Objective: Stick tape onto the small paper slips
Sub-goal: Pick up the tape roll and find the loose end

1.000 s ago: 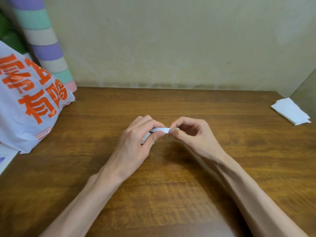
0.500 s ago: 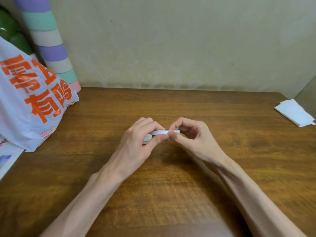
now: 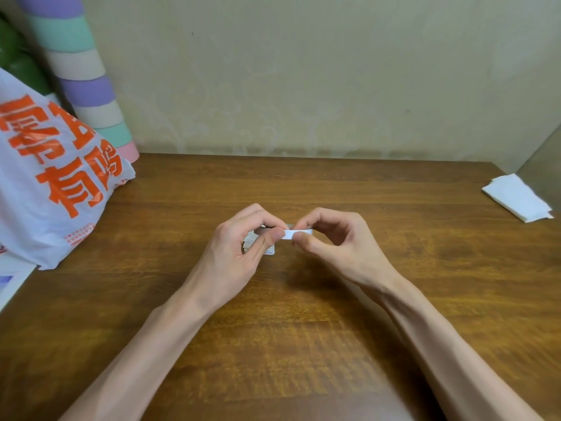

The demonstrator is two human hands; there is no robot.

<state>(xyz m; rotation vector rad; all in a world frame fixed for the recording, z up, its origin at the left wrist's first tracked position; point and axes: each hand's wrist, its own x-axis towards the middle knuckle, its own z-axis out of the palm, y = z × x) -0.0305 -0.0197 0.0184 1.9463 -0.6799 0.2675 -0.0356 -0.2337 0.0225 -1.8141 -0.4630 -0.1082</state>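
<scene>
Head view: white strip (image 3: pixel 299 233) is pinched between left hand (image 3: pixel 239 250) and right hand (image 3: pixel 340 247) above the table (image 3: pixel 303 344)
slip stack (image 3: pixel 268 250) is gripped by the left hand too; creasing is risked by uneven tugging

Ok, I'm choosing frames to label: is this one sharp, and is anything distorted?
Head view: the white paper strip pinched between left hand and right hand is readable; near grain of the brown wooden table smears; the pastel-striped roll leans, probably lens bending.

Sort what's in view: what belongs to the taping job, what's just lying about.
In the job: white strip pinched between left hand and right hand; stack of small slips partly hidden by the left hand.
Lying about: white plastic bag, striped roll, folded white paper.
</scene>
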